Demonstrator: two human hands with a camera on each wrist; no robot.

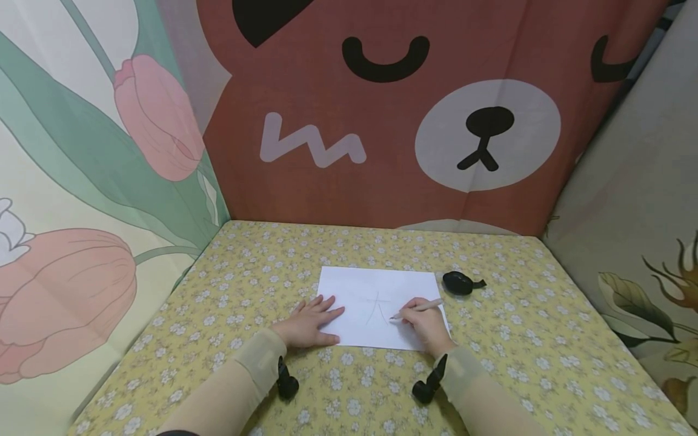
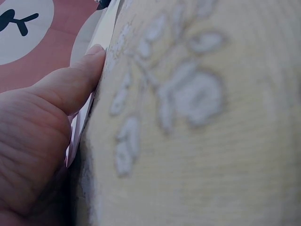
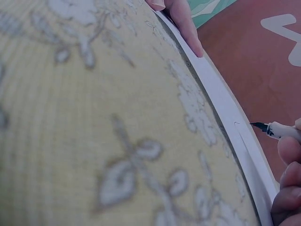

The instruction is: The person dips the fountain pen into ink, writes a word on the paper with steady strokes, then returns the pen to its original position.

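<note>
A white sheet of paper (image 1: 349,281) lies on the flowered cloth and bears thin, faint strokes: a crossbar, an upright and two slanting legs. On its left edge rests my left hand (image 1: 311,323), fingers spread and fairly straight. The thumb (image 2: 77,77) presses the near edge in the left wrist view. My right hand (image 1: 428,327) pinches a slim pale pen (image 1: 421,307) over the paper's right part. In the right wrist view, the pen's dark pointed tip (image 3: 259,126) is at the sheet; whether it touches is hard to tell.
A small black rounded object with a short tail (image 1: 458,283) lies just beyond the paper's right corner. Yellow flowered cloth (image 1: 262,260) covers the table. A brown bear-print backdrop (image 1: 327,200) rises behind, with printed fabric at both sides. Black wrist-worn devices (image 1: 286,381) hang by the sleeves.
</note>
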